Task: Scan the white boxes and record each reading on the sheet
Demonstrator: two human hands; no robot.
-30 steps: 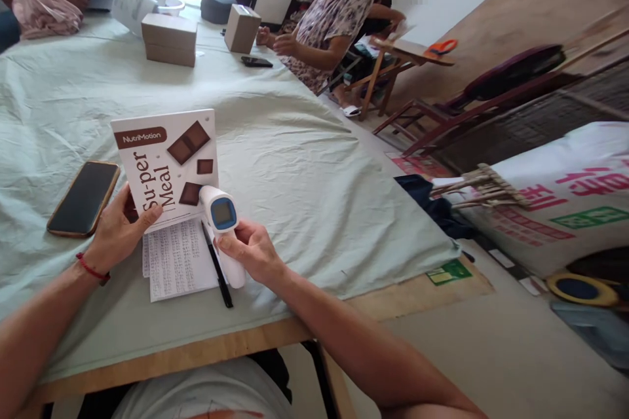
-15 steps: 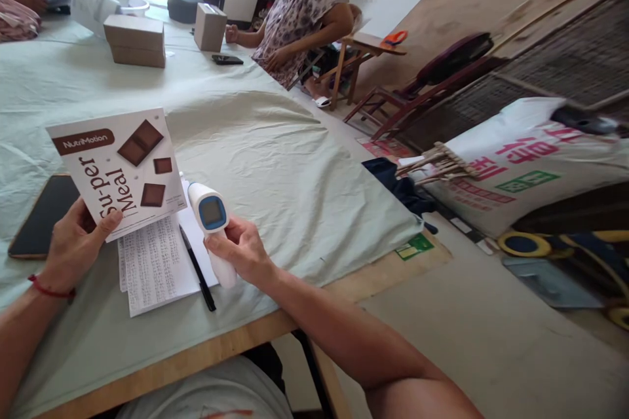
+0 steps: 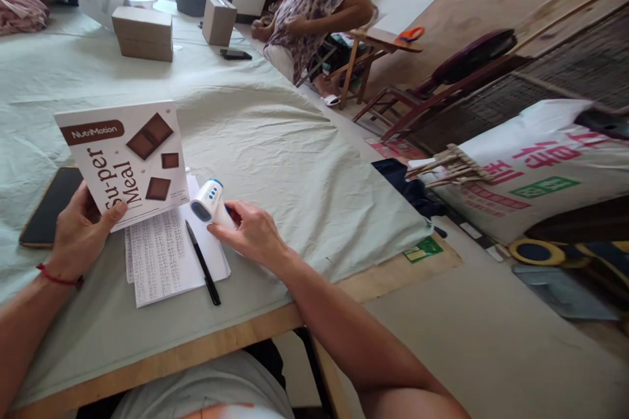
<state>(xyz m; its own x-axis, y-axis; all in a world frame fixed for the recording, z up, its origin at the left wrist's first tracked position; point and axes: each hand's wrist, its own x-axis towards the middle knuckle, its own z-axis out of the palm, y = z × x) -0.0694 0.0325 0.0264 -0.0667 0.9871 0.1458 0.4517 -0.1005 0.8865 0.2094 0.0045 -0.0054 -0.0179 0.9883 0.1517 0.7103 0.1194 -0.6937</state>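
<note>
My left hand [image 3: 86, 226] grips the lower left corner of a white and brown NutriMotion box [image 3: 142, 173], held tilted above the table with its printed front towards me. In my right hand [image 3: 255, 229] is a white and blue infrared thermometer [image 3: 211, 203], its small screen turned to the left and its blue buttons facing up. Beneath the two hands lie sheets of paper [image 3: 157, 265] covered with handwriting. A black pen [image 3: 202, 262] rests across the sheets. Left of the box, a dark tablet or phone [image 3: 52, 206] lies partly behind my left hand.
A pale green cloth [image 3: 275, 144] covers the table. At its far side stand a cardboard box [image 3: 142, 36], a smaller upright box [image 3: 219, 19] and a black phone [image 3: 236, 54]. A person [image 3: 314, 19] sits beyond the corner. Right of the table are a chair [image 3: 432, 91] and a white sack [image 3: 535, 163].
My right hand has turned the thermometer, so its screen now points left and its buttons show. The box stays in my left hand. The whole view has shifted slightly.
</note>
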